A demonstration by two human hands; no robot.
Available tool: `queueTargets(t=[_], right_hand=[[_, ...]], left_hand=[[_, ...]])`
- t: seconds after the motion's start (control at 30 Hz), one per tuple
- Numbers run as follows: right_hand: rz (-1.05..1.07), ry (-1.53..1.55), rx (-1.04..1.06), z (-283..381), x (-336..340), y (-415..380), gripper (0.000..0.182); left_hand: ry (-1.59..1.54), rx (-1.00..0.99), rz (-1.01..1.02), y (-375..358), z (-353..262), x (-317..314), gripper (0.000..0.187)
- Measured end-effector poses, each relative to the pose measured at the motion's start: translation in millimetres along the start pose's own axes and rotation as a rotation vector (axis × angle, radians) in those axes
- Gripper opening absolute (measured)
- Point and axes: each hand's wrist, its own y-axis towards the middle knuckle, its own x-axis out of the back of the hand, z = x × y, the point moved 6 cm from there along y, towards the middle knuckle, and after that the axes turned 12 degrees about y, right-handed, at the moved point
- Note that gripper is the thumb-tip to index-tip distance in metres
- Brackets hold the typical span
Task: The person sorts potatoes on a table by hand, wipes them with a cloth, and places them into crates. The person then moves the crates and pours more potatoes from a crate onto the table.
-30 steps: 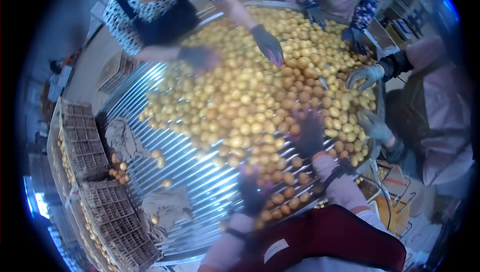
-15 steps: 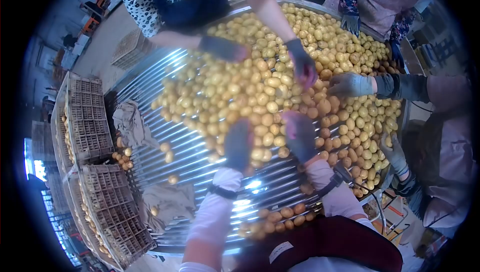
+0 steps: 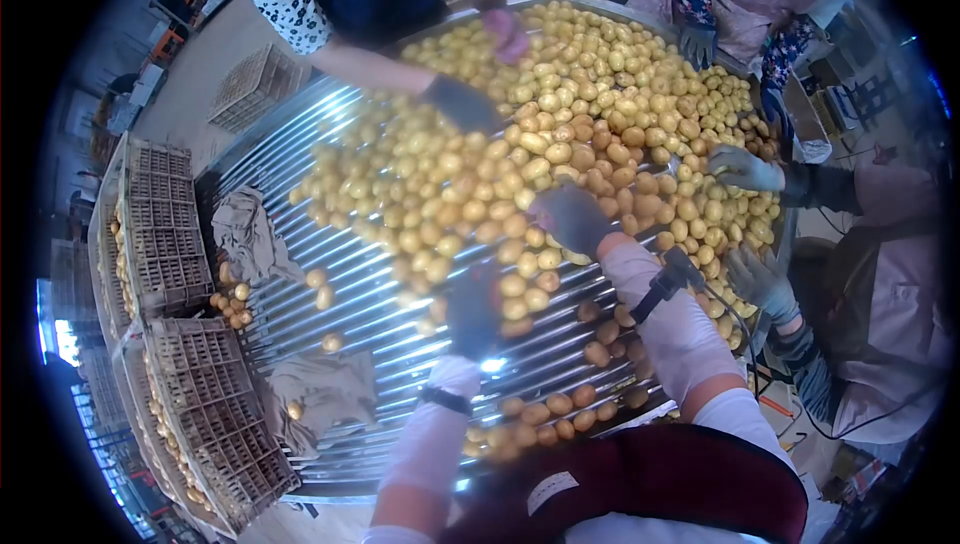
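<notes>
A broad heap of yellow-brown potatoes (image 3: pixel 520 149) lies on a metal roller table (image 3: pixel 400 364). My right hand (image 3: pixel 573 219), in a dark glove with purplish fingers, rests over the middle of the heap, fingers reaching left across the potatoes. It looks open, though the fingertips are partly hidden. My left hand (image 3: pixel 473 309), gloved alike, is low at the heap's near edge, beside a few potatoes. Motion smears its fingers, so their grip does not show. Darker brown potatoes (image 3: pixel 548 422) sit in a loose group on the rollers close to my body.
Plastic crates (image 3: pixel 172 229) with potatoes stand along the left side. Grey cloths (image 3: pixel 250 234) lie on the rollers there. Opposite, a person's gloved hand (image 3: pixel 462 104) works in the heap. At the right, other people's gloved hands (image 3: pixel 745 168) touch potatoes. A cable (image 3: pixel 740 319) hangs near my right forearm.
My right hand has moved forward and slightly left over the heap. My left hand has drawn back a little toward me. The opposite person's purple-gloved hand has pulled back to the heap's far edge.
</notes>
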Motion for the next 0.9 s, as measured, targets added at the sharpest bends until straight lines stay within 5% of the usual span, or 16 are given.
queueTargets(t=[0.07, 0.2, 0.3, 0.37, 0.4, 0.5, 0.57, 0.6, 0.73, 0.9], right_hand=[[0.018, 0.079, -0.137, 14, 20, -4, 0.02], [0.056, 0.058, -0.169, 65, 13, -67, 0.022], [0.044, -0.045, -0.166, 55, -39, -115, 0.038], [0.002, -0.073, -0.099, 50, -45, -122, 0.044], [-0.034, -0.046, -0.071, 40, -50, -125, 0.045], [-0.243, 0.58, -0.265, 52, -34, -138, 0.04], [-0.318, 1.279, -0.569, 89, -29, -160, 0.031], [-0.259, 1.42, -0.632, 109, -32, -167, 0.03], [-0.077, 1.248, -0.439, 177, -47, -189, 0.03], [-0.25, 1.046, -0.458, 186, -10, -249, 0.038]], left_hand=[[-0.021, -0.068, -0.118, -13, 7, -3, 0.049], [-0.98, 0.317, -0.076, -62, 30, -19, 0.049], [-1.299, 0.357, -0.082, -88, 32, -16, 0.049], [-1.765, 0.653, -0.055, -92, 6, 9, 0.049], [-1.829, 0.623, -0.049, -95, -3, 18, 0.049], [-2.032, 0.51, -0.026, -101, -20, 35, 0.05], [-1.152, 0.139, -0.032, -103, -37, 65, 0.048], [-0.971, 0.018, -0.043, -105, -55, 69, 0.049], [-0.212, -0.381, -0.238, -126, -138, 99, 0.053], [-0.337, -0.661, -0.184, -175, -195, 88, 0.065]])
